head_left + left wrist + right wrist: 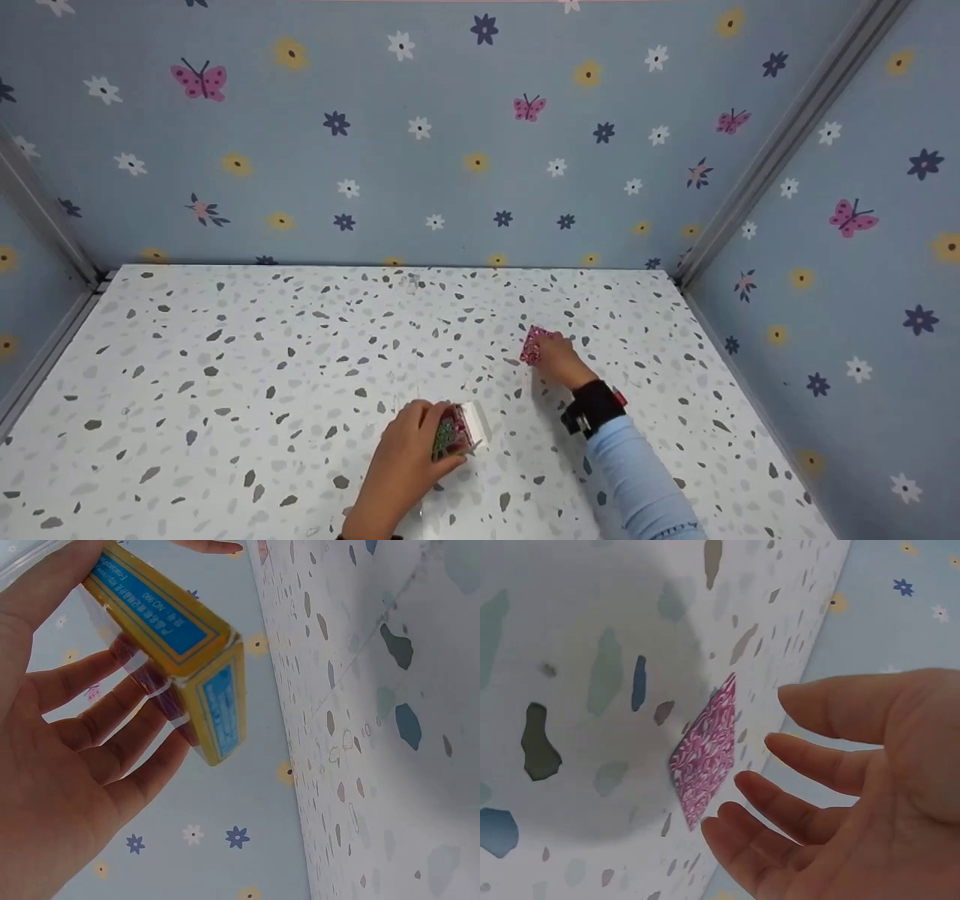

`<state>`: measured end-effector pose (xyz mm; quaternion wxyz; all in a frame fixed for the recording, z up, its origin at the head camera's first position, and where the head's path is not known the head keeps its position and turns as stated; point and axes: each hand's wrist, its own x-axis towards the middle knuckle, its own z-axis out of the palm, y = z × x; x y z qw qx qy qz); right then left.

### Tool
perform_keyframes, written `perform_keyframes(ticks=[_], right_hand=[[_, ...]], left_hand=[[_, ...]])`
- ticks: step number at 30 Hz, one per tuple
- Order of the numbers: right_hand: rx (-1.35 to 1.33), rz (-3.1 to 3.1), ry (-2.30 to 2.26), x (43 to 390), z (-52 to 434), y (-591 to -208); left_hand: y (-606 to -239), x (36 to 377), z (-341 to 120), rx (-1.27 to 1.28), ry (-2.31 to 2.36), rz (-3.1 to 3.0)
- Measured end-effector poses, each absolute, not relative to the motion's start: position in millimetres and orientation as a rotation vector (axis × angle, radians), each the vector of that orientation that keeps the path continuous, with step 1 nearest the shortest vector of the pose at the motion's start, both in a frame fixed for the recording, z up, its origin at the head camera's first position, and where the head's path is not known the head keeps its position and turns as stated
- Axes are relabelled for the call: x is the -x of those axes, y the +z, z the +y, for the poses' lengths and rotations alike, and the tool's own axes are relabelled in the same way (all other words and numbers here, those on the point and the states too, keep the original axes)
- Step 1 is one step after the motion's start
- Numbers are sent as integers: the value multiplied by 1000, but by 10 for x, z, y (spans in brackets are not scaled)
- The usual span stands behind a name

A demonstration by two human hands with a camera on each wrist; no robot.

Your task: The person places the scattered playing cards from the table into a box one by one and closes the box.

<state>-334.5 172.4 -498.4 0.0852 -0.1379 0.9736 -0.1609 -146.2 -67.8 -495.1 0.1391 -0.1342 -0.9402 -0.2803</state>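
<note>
My left hand (pixel 405 454) grips a small card box (pixel 169 622), thumb on one side and fingers on the other. The box has yellow edges and blue printed panels. In the head view, a green and dark red patterned face and a white flap (pixel 475 424) show beside the fingers. A pink-and-white patterned card (pixel 709 754) lies flat on the table, farther back and to the right. My right hand (pixel 561 361) is over the card's right side in the head view. Its fingers are loosely bent and spread in the right wrist view, with fingertips beside the card's edge.
A white table (pixel 247 352) with grey and green speckles carries everything. Blue panels (pixel 420 82) with flowers and butterflies stand behind it and at both sides, joined by grey metal posts (pixel 787 150). A black strap (pixel 596 409) circles the right wrist.
</note>
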Motion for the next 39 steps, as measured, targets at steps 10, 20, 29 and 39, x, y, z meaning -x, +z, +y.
perform_keyframes(ticks=[10,20,29,39], right_hand=[[221,2908,-491,3516,1764,-5120],[174,2944,-422,3534,1843,-5127],[110,2886,-433,3511,1815,-5117],[68,2817,-452,3375,1780,-5098]], left_hand=[[-4936,1459,-681,393,-828,-2731],[-4909,1466,-685,396,-815,-2718],[-4905,1461,-699,374,-845,-2748],[-4914,1457,-716,381,-831,-2735]])
